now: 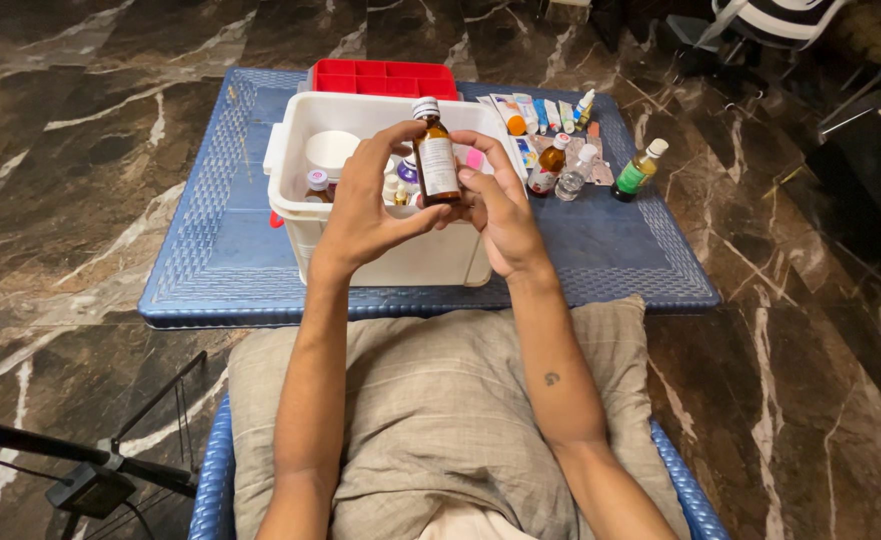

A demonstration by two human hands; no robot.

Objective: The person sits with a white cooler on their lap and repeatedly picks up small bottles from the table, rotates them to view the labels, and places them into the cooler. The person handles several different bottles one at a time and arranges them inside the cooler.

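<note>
I hold a brown glass bottle (436, 155) with a white label and a pale cap upright in front of me, above a white plastic box (380, 255). My left hand (365, 205) grips it from the left with thumb and fingers. From the right, my right hand (495, 205) holds its lower part. Inside the box lie several small bottles and a white round jar (331, 150).
The box stands on a low blue woven table (220, 250). A red tray (385, 77) sits behind it. Tubes and three small bottles (585, 165) lie at the table's back right. A grey cushion (440, 410) covers my lap. A tripod (90, 480) stands on the marble floor at lower left.
</note>
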